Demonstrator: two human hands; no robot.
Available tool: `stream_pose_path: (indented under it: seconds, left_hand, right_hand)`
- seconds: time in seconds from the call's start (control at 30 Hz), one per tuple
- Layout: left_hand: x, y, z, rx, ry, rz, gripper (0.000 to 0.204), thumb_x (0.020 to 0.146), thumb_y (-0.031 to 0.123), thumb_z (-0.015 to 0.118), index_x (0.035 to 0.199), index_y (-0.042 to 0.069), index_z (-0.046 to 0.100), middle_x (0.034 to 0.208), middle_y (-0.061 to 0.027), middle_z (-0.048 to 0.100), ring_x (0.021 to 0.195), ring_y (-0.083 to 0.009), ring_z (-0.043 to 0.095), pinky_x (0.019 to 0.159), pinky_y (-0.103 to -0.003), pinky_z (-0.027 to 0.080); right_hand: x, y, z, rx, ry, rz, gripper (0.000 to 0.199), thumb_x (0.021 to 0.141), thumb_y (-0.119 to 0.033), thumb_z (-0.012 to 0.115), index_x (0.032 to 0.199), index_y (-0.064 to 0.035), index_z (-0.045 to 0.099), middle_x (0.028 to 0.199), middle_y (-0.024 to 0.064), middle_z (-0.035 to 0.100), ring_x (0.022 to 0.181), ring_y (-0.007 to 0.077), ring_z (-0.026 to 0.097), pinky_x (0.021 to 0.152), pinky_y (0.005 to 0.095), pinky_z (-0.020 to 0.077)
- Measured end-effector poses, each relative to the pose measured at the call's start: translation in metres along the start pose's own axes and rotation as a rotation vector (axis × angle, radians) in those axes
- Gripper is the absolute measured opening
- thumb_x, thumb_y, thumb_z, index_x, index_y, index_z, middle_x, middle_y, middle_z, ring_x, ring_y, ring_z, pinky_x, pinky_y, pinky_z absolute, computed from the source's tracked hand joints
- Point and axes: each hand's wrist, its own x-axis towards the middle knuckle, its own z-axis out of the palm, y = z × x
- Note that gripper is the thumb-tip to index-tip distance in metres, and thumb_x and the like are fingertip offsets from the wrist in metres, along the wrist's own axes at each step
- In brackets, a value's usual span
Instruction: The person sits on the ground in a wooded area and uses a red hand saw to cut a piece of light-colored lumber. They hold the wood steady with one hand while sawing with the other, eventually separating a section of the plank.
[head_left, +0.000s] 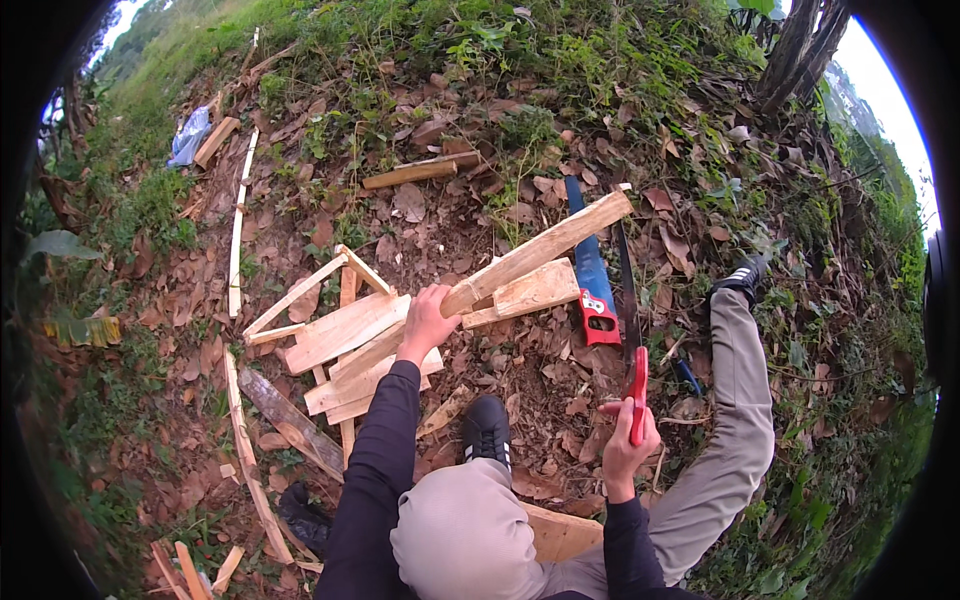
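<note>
My left hand (430,322) is closed over a long wooden plank (545,248), pressing it onto a stack of short boards (345,330). The plank slants up to the right, its far end sticking out past the stack. In my right hand (630,450) is the red handle of a hand saw (632,300). Its dark narrow blade points away from me and meets or passes the plank's far end; I cannot tell whether it touches. A short wood block (537,288) lies just under the plank. Beside it rests a second saw (592,275) with a blue blade and red handle.
Leaf-covered ground slopes around me. Thin wooden strips (240,220) lie along the left, and a wood piece (420,172) lies ahead. A small blue tool (687,376) is near my right leg (735,370). My shoe (487,430) stands by the stack. A tree trunk (800,55) rises far right.
</note>
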Motion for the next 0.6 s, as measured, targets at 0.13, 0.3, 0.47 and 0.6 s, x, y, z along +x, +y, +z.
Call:
stream_pose_path:
  seconds: [0.13,0.3,0.47,0.6]
  left_hand:
    - [0.009,-0.008,0.009,-0.041,-0.063,0.044,0.050,0.067,0.013,0.081,0.113,-0.001,0.065,0.109,-0.0119,0.053,0.109,-0.0324,0.056,0.096,-0.042,0.048]
    - [0.015,0.003,0.025,0.000,-0.069,0.075,0.055,0.073,0.030,0.086,0.115,0.001,0.066,0.108,-0.0097,0.053,0.108,-0.0291,0.054,0.093,-0.041,0.045]
    - [0.008,-0.005,0.022,0.112,-0.067,-0.007,0.063,0.078,0.043,0.082,0.123,0.004,0.064,0.111,-0.0103,0.055,0.111,-0.0291,0.054,0.095,-0.044,0.045]
    - [-0.010,-0.022,0.017,0.299,-0.076,-0.240,0.078,0.072,0.065,0.077,0.121,0.006,0.062,0.114,-0.0105,0.059,0.113,-0.0308,0.057,0.095,-0.046,0.045]
  right_hand:
    - [-0.007,0.018,-0.019,-0.042,0.030,-0.002,0.033,0.105,-0.016,0.052,0.083,0.0041,0.067,0.077,0.0093,0.071,0.070,0.0152,0.067,0.069,0.0286,0.0519]
    - [0.004,0.018,-0.026,-0.070,0.130,-0.072,0.031,0.102,-0.012,0.054,0.079,0.0016,0.069,0.074,0.0047,0.070,0.060,0.0096,0.054,0.059,0.0274,0.0397]
    - [0.003,-0.001,-0.022,-0.093,0.063,-0.054,0.034,0.105,-0.016,0.051,0.081,0.0029,0.066,0.077,0.0070,0.070,0.068,0.0120,0.059,0.070,0.0280,0.0449]
    - [-0.006,-0.001,-0.014,-0.119,0.002,-0.115,0.034,0.105,-0.016,0.051,0.080,0.0018,0.068,0.076,0.0062,0.070,0.067,0.0119,0.057,0.068,0.0283,0.0437]
